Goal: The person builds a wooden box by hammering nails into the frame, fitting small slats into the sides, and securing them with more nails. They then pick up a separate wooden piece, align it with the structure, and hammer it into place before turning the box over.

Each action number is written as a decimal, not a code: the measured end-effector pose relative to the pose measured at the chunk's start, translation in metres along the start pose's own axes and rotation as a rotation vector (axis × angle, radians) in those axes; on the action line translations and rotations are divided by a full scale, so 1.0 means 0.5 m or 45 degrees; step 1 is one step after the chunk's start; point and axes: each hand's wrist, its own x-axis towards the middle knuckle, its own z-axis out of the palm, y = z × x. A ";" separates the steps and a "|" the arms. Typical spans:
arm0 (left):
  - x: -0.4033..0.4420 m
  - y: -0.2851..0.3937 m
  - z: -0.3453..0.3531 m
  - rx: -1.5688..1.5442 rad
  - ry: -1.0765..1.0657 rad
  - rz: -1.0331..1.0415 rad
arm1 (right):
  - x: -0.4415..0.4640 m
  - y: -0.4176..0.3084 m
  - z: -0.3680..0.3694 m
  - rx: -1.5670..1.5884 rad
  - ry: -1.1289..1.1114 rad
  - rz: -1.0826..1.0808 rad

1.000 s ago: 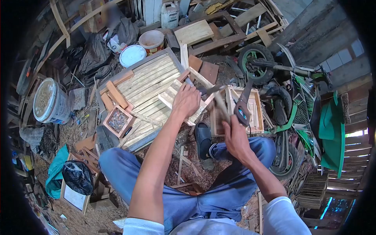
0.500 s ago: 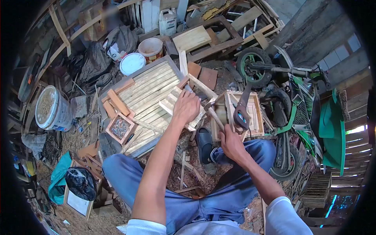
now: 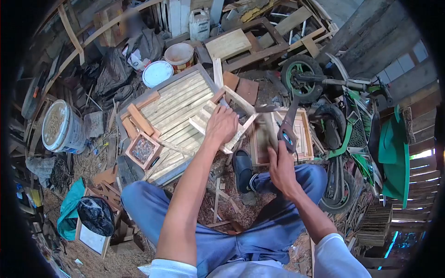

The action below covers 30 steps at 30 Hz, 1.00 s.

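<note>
My left hand (image 3: 222, 125) is closed over the slatted side of a small wooden frame (image 3: 240, 100), holding it on a slatted wooden panel (image 3: 178, 104). In my right hand (image 3: 282, 171) is a hammer (image 3: 268, 129), its handle upright and blurred by motion. The hammer's head is up near the frame's right corner, apart from my left hand. Beyond my right hand, a handsaw (image 3: 288, 129) rests on a wooden crate (image 3: 304, 134). A small wooden box (image 3: 154, 158) of what look like nails sits at the panel's left.
A white bucket of sawdust (image 3: 74, 132) stands at left. A white-lidded bucket (image 3: 157, 74) and an open bucket (image 3: 179, 56) are behind the panel. A green-and-black motorbike (image 3: 354, 125) lies at right. Wood scraps (image 3: 222, 194) litter the ground between my legs.
My right hand has raised the hammer and swung it to the right, away from the frame. My left hand and the frame have hardly moved.
</note>
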 end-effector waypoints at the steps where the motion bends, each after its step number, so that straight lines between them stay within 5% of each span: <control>1: 0.001 -0.002 0.006 0.013 0.009 -0.002 | -0.005 0.003 0.009 0.023 0.092 -0.071; 4: -0.001 0.001 0.000 -0.024 0.038 0.002 | 0.007 0.071 0.041 -0.214 -0.218 -0.100; 9: -0.001 -0.003 0.008 0.008 0.001 0.001 | 0.008 -0.006 0.010 0.048 0.075 -0.076; 13: 0.001 0.003 -0.005 -0.007 -0.044 -0.025 | 0.002 0.062 0.062 -0.176 -0.210 -0.003; 20: 0.003 -0.001 0.006 0.010 -0.059 -0.040 | -0.007 -0.002 0.021 0.061 0.087 -0.022; 23: 0.001 0.003 -0.001 -0.008 -0.009 -0.023 | 0.002 0.072 0.049 -0.199 -0.229 -0.001; 30: 0.000 0.003 0.003 -0.023 -0.028 -0.032 | -0.006 0.012 0.026 0.035 0.109 -0.030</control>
